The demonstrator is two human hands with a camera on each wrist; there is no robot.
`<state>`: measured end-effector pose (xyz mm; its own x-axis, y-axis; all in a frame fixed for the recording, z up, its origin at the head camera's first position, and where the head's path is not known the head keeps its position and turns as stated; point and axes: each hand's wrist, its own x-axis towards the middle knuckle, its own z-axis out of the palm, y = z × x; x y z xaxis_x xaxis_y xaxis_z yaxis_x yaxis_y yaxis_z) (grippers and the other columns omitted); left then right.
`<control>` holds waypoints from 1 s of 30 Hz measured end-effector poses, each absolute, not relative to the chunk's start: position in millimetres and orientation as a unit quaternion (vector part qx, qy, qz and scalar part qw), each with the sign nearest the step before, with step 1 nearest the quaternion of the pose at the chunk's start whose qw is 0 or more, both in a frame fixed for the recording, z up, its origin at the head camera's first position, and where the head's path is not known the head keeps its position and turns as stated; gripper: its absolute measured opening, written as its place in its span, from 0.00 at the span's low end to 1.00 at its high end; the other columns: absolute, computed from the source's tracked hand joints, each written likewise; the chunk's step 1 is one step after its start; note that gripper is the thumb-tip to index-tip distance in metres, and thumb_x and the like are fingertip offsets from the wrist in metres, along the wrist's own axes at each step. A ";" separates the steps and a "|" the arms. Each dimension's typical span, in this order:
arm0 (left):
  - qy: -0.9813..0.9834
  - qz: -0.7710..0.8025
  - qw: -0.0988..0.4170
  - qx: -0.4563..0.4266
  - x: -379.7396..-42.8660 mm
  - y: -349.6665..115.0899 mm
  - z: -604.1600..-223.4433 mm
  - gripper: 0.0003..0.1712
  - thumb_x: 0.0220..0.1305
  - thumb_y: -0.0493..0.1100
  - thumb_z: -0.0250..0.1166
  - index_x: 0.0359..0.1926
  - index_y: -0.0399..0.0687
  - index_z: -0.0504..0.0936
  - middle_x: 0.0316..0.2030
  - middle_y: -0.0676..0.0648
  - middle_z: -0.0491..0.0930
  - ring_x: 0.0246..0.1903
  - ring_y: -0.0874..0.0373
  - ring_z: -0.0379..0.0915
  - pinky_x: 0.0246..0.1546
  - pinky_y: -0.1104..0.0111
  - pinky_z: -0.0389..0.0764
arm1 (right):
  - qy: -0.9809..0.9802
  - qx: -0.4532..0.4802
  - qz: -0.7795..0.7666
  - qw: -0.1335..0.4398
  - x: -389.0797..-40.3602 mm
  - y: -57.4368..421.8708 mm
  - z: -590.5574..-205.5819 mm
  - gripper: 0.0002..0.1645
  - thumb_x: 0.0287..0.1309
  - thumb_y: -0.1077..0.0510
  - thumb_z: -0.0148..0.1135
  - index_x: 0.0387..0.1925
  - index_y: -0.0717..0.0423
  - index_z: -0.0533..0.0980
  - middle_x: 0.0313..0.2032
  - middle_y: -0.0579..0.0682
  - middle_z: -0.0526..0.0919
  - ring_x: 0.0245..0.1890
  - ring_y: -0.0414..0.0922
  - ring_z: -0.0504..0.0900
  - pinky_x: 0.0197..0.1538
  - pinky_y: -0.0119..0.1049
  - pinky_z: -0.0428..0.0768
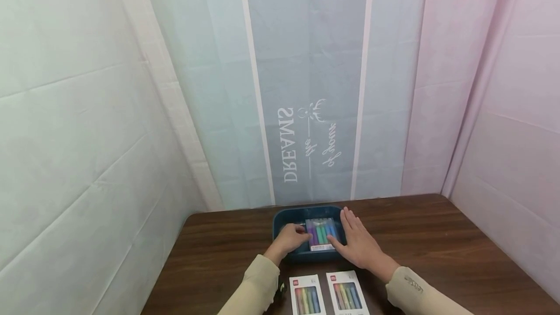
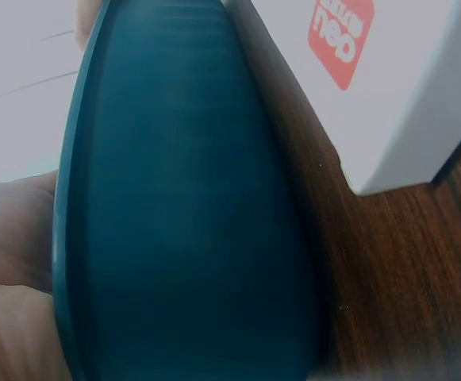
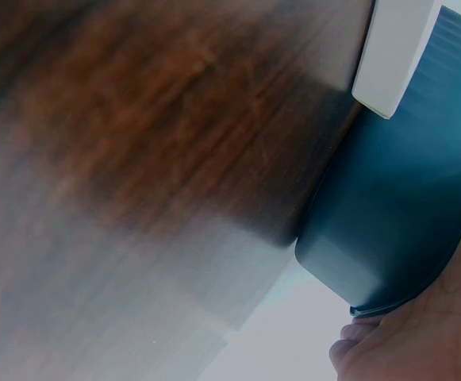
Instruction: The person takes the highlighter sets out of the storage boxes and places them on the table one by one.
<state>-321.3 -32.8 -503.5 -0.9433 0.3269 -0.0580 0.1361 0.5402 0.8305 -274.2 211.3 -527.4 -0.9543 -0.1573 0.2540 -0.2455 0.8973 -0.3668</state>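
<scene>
A clear pack of coloured pens (image 1: pixel 321 234), purple, green and blue, lies in a dark teal tray (image 1: pixel 308 256). My left hand (image 1: pixel 288 239) reaches over the tray's near left side, its bent fingers and thumb pinching the pack's left edge; the fingertips are partly hidden. On the right, my right hand (image 1: pixel 360 244) lies along the tray's side with fingers straight, the thumb over the pack's right edge. In the left wrist view the tray wall (image 2: pixel 182 190) fills the middle, with part of the left hand (image 2: pixel 16 278) behind its rim.
Two white boxes with windows, a left one (image 1: pixel 307 295) and a right one (image 1: pixel 347 293), lie in front of the tray and show coloured sticks. All stand on a dark wooden table (image 1: pixel 210 261). A printed curtain (image 1: pixel 315 86) hangs behind, with pale cloth at both sides.
</scene>
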 end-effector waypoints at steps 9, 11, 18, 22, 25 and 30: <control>0.880 0.444 0.101 0.135 -321.9 -29.0 -506.1 0.26 0.72 0.48 0.73 0.60 0.32 0.85 0.54 0.36 0.85 0.53 0.43 0.82 0.58 0.44 0.83 | -0.967 0.107 0.201 0.114 -273.5 210.4 -526.5 0.59 0.75 0.32 0.60 0.81 0.74 0.52 0.82 0.71 0.51 0.83 0.66 0.52 0.82 0.63 0.53; 0.880 0.443 0.099 0.137 -322.5 -28.2 -506.8 0.25 0.72 0.48 0.73 0.59 0.32 0.85 0.53 0.37 0.86 0.52 0.44 0.82 0.58 0.45 0.84 | -0.967 0.107 0.202 0.115 -273.2 210.2 -526.3 0.59 0.75 0.33 0.60 0.81 0.74 0.52 0.82 0.71 0.51 0.82 0.66 0.52 0.81 0.63 0.53; 0.881 0.441 0.102 0.139 -323.0 -26.9 -508.5 0.24 0.71 0.47 0.73 0.58 0.31 0.86 0.52 0.38 0.86 0.50 0.46 0.82 0.57 0.45 0.84 | -0.967 0.109 0.199 0.113 -273.1 210.3 -526.3 0.59 0.75 0.32 0.59 0.81 0.75 0.52 0.82 0.71 0.51 0.82 0.66 0.53 0.81 0.63 0.53; 0.879 0.441 0.103 0.148 -323.4 -26.1 -509.4 0.23 0.72 0.45 0.73 0.57 0.30 0.86 0.49 0.39 0.87 0.48 0.48 0.83 0.54 0.47 0.86 | -0.967 0.111 0.200 0.113 -273.4 210.6 -525.9 0.60 0.75 0.31 0.59 0.81 0.75 0.52 0.82 0.71 0.51 0.82 0.67 0.53 0.81 0.64 0.53; 0.878 0.440 0.104 0.157 -323.1 -25.6 -509.5 0.22 0.72 0.44 0.72 0.57 0.30 0.86 0.47 0.41 0.88 0.45 0.51 0.82 0.51 0.49 0.86 | -0.967 0.112 0.200 0.113 -273.5 210.7 -525.5 0.60 0.75 0.31 0.58 0.81 0.75 0.52 0.82 0.71 0.51 0.82 0.67 0.53 0.81 0.64 0.54; 0.875 0.441 0.108 0.165 -322.6 -25.1 -509.5 0.21 0.72 0.43 0.72 0.57 0.30 0.86 0.45 0.42 0.88 0.41 0.55 0.80 0.46 0.52 0.86 | -0.967 0.110 0.198 0.113 -273.7 210.9 -526.0 0.59 0.75 0.32 0.59 0.81 0.74 0.52 0.82 0.71 0.50 0.82 0.67 0.52 0.81 0.64 0.53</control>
